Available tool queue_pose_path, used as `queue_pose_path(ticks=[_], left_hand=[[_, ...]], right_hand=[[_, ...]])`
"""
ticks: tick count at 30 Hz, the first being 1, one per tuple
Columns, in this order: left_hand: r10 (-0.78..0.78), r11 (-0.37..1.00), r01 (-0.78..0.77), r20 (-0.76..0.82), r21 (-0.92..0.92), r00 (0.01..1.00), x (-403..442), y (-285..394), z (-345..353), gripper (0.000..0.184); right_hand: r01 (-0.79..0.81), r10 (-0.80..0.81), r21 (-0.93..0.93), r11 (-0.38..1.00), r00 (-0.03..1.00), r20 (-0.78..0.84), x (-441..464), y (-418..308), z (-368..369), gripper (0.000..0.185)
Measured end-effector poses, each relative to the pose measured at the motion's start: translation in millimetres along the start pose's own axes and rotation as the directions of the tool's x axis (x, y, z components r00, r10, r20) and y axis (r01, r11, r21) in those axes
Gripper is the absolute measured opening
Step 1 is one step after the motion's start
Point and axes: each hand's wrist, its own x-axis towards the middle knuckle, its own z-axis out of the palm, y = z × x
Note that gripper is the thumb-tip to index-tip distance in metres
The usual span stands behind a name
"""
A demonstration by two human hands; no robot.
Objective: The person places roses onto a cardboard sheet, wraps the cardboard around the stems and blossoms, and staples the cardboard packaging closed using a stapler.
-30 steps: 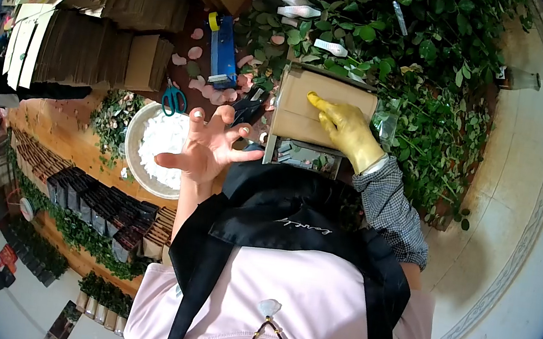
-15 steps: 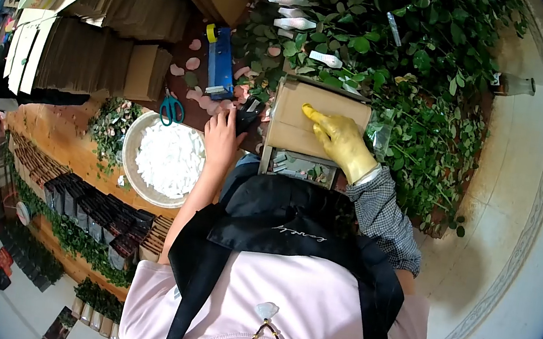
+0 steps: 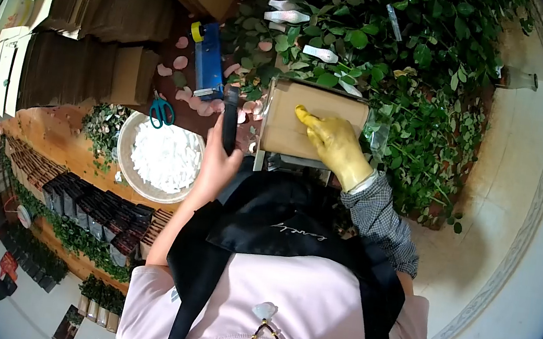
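Observation:
My left hand [image 3: 218, 167], bare, is closed around a black stapler-like tool [image 3: 229, 122] held on end, just left of the cardboard. My right hand [image 3: 334, 144] wears a yellow rubber glove. It rests on a brown cardboard sheet [image 3: 282, 119], with a finger stretched out across it and the others partly hidden. The cardboard lies in a shallow frame [image 3: 259, 161] in front of my apron; what is beneath it is hidden.
Leafy stems [image 3: 420, 100] cover the right and back. A blue tape dispenser [image 3: 208, 63], pink petals [image 3: 185, 93] and teal scissors [image 3: 161, 112] lie left. Nearby are a bowl [image 3: 121, 159] of white pieces and cardboard stacks [image 3: 63, 71]. A glass bottle [image 3: 520, 79] is far right.
My left hand has picked up the black tool from the table and turned it on end. The cardboard has moved slightly toward me, covering more of the frame; my gloved right hand stays on it.

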Motion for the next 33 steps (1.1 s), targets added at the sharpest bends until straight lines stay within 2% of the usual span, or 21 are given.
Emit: queue_pose_path(ticks=[1,3,7,8,9,11,12,15,16,17,19,20,21,22,23,24,25,28,29,31,33], left_hand=[[0.097,0.97,-0.078,-0.07,0.232,0.993,-2,6,4,0.074],[0.336,0.742,-0.264,-0.001,0.616,0.942,7,16,0,0.081],[0.172,0.924,-0.263,0.314,0.277,0.934,20,-7,-14,0.083],[0.053,0.995,-0.085,0.475,0.046,0.878,27,-18,-21,0.082],[0.126,0.987,-0.159,0.439,0.039,0.89,32,-19,-19,0.062],[-0.05,0.901,-0.128,0.393,0.415,0.918,38,-19,-12,0.04],[0.032,0.876,-0.186,0.331,0.444,0.943,37,-27,-8,0.032],[-0.018,0.888,-0.13,0.318,0.44,0.948,34,-28,-2,0.034],[-0.014,0.968,-0.075,0.349,0.24,0.937,30,-31,-3,0.038],[0.023,1.0,-0.017,0.391,-0.019,0.92,19,-56,7,0.053],[0.108,0.94,-0.005,0.282,-0.342,0.953,-7,-55,5,0.07],[-0.179,0.954,0.257,0.389,-0.156,0.904,-20,-52,-7,0.077],[-0.155,0.988,0.145,0.222,0.06,0.963,-34,-53,-9,0.079],[-0.18,0.924,0.101,0.185,0.368,0.966,-43,-55,-13,0.078],[-0.194,0.765,0.059,0.141,0.642,0.971,-49,-56,-19,0.078],[0.125,0.682,-0.094,0.011,0.725,0.992,-50,-61,-21,0.071],[0.113,0.689,-0.079,0.001,0.721,0.994,-51,-62,-22,0.071],[0.423,0.515,-0.458,0.25,0.725,0.871,-34,-56,-26,0.063],[0.495,0.45,-0.507,0.268,0.735,0.827,-26,-51,-27,0.06],[0.517,0.393,-0.578,0.348,0.715,0.782,-7,-58,-34,0.065],[0.516,0.399,-0.599,0.37,0.694,0.772,2,-71,-32,0.06]], right_hand=[[0.027,-0.026,0.03,0.999,0.999,-0.041,0,3,4,0.043],[0.056,-0.051,0.061,0.997,0.995,-0.081,1,3,3,0.042],[0.067,-0.059,0.124,0.99,0.996,-0.07,1,6,1,0.042],[0.053,-0.048,0.093,0.994,0.998,-0.049,1,5,-1,0.044],[0.043,-0.041,0.063,0.997,0.999,-0.028,2,3,-1,0.045],[0.056,-0.055,0.05,0.997,0.998,-0.012,4,4,1,0.048],[0.057,-0.055,0.052,0.997,0.998,-0.029,5,3,-1,0.046],[0.036,-0.036,0.08,0.996,0.999,0.001,5,-2,-7,0.045],[0.006,-0.007,0.115,0.993,1.0,0.006,5,-4,-8,0.046],[0.016,-0.019,0.108,0.994,0.999,0.029,5,-5,-7,0.046],[0.015,-0.016,0.151,0.988,1.0,0.006,6,-1,-5,0.049],[-0.036,0.026,0.136,0.99,0.997,0.077,6,4,-4,0.046],[-0.032,0.021,0.128,0.991,0.996,0.092,6,4,-3,0.046],[-0.029,0.016,0.161,0.986,0.997,0.081,6,2,-3,0.045],[-0.02,0.007,0.197,0.98,0.998,0.068,7,2,-2,0.044],[-0.071,0.049,0.204,0.976,0.992,0.115,7,6,1,0.043],[-0.066,0.04,0.199,0.978,0.991,0.128,5,7,2,0.043],[-0.194,0.164,0.244,0.95,0.977,0.139,5,-3,-2,0.044],[-0.19,0.161,0.233,0.954,0.978,0.136,4,-4,-2,0.044],[-0.211,0.179,0.367,0.906,0.977,0.119,2,-1,1,0.044],[-0.146,0.13,0.328,0.933,0.989,0.073,2,-1,4,0.044]])
